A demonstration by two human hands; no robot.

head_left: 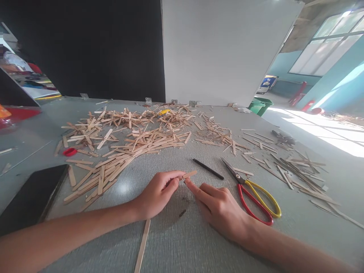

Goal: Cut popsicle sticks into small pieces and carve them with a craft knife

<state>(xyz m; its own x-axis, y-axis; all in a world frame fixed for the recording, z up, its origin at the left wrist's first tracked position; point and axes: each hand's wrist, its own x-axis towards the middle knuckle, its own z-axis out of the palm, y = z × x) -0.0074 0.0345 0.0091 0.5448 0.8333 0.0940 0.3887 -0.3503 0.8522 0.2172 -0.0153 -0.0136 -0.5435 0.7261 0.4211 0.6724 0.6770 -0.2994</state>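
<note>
- Head view: I have the short wooden stick (190,174) at the fingertips of both hands, low over the grey table (176,250).
- Its long axis runs nearly crosswise, the free end pointing right and slightly away from me.
- Left hand (159,193): thumb and forefinger pinched together on the stick's left end.
- Right hand (220,204): forefinger stretched to the stick's near side; I can't tell whether it grips anything.
- Scissors (241,181) lie just beside that hand.

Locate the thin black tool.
In the head view, the thin black tool lies right of centre, beyond the right hand and just left of the scissors.
</note>
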